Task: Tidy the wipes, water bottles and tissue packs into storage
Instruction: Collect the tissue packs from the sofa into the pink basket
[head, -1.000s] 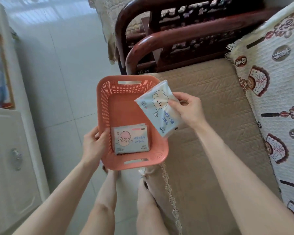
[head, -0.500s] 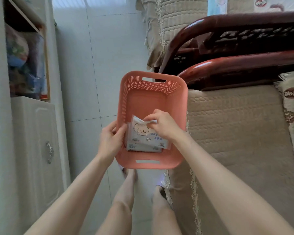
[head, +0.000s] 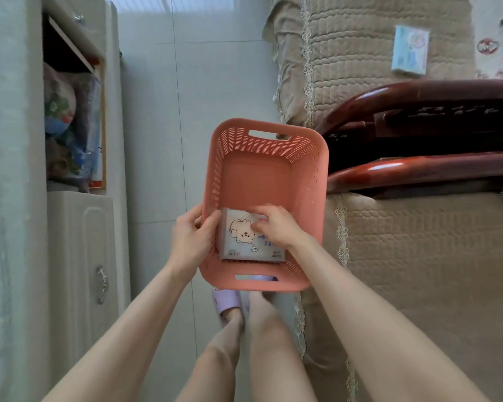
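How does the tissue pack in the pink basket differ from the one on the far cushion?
The basket pack lies at the basket's near end; the sofa pack lies on a beige cushion beyond the armrests. The right hand holds the basket pack; the sofa pack is untouched. The basket pack shows a bear drawing; the sofa pack looks bluer, its print blurred. Both are flat rectangular packs.
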